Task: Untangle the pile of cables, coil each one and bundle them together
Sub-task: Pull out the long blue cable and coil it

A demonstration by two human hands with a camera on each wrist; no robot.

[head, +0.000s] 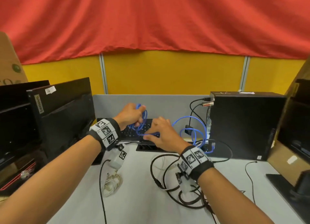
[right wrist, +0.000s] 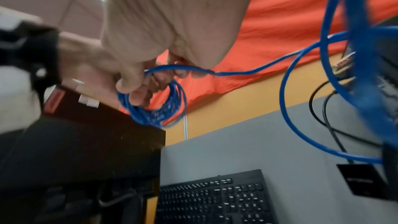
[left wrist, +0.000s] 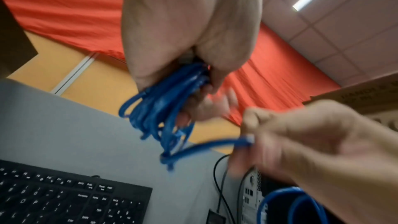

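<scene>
My left hand (head: 138,115) grips a coil of blue cable (head: 142,121) above the keyboard; the left wrist view shows several loops (left wrist: 159,108) bunched in its curled fingers. Just to the right, my right hand (head: 150,135) pinches the free run of the same blue cable (right wrist: 183,67) close to the coil. From there the blue cable swings out in wide slack loops (head: 194,130) beside the computer tower. Tangled black cables (head: 169,175) lie on the desk under my right wrist. A bundle of white cable (head: 112,182) lies below my left wrist.
A black keyboard (head: 132,132) sits under the hands. A black computer tower (head: 243,125) with plugged-in black leads stands at the right. Black monitors (head: 63,116) crowd the left. Cardboard boxes (head: 288,153) stand at both sides. A grey partition (head: 110,104) closes the back.
</scene>
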